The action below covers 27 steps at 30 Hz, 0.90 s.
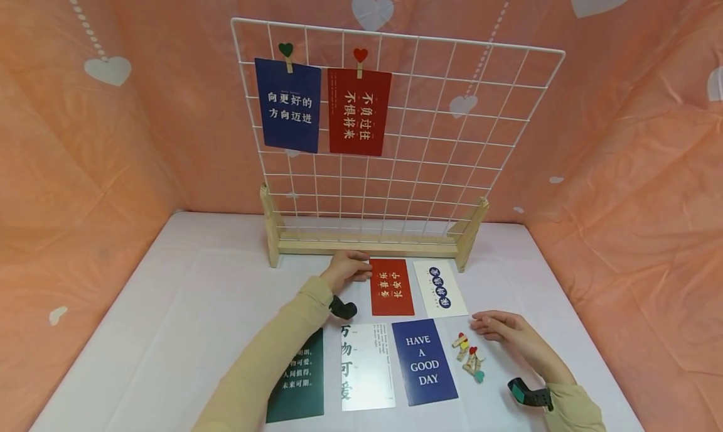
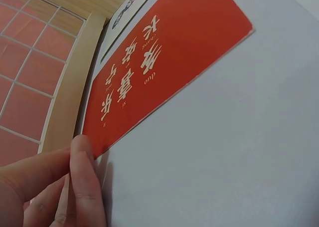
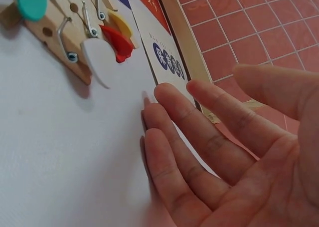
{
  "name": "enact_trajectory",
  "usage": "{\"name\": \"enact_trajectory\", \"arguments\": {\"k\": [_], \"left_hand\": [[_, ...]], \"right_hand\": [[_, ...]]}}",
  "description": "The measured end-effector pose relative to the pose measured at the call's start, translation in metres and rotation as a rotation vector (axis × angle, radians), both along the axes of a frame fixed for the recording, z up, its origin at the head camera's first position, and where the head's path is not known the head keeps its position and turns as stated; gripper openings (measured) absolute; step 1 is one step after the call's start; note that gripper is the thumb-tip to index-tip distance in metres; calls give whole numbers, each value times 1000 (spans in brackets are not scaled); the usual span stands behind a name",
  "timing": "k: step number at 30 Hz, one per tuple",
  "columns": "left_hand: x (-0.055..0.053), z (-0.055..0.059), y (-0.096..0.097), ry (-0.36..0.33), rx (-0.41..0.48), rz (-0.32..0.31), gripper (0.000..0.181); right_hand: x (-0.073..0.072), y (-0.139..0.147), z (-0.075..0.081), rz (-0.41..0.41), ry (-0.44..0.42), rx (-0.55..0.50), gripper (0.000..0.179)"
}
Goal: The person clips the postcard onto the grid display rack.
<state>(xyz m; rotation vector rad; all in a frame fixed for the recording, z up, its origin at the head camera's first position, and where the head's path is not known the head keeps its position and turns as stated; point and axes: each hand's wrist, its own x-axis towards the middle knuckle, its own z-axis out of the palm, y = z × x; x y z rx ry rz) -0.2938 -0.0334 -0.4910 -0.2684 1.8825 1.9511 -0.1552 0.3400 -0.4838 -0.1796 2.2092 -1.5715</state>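
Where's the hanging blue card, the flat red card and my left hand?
Hanging blue card [image 1: 288, 106]: head view, middle of its face.
Flat red card [image 2: 172, 62]: left wrist view, printed face.
Left hand [image 1: 344, 269]: head view, the hand's middle.

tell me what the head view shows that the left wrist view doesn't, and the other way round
Only the head view shows the right hand, the wooden clips, the hung blue card and the hung red card. Only the left wrist view makes the small printed "duo" readable. Both show the left hand by the lying red card, and the white grid.
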Motion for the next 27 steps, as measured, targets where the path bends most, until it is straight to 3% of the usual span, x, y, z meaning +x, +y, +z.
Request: {"name": "enact_trajectory", "arguments": {"k": [8, 20, 27], "left_hand": [[3, -1, 4, 42, -12, 47, 29], [7, -3, 13, 144, -117, 147, 24], [4, -10, 15, 180, -179, 156, 20]], "right_hand": [[1, -1, 3, 2, 8, 2, 47], [3, -3, 4, 0, 12, -2, 47], [3, -5, 4, -18, -2, 39, 48]]}}
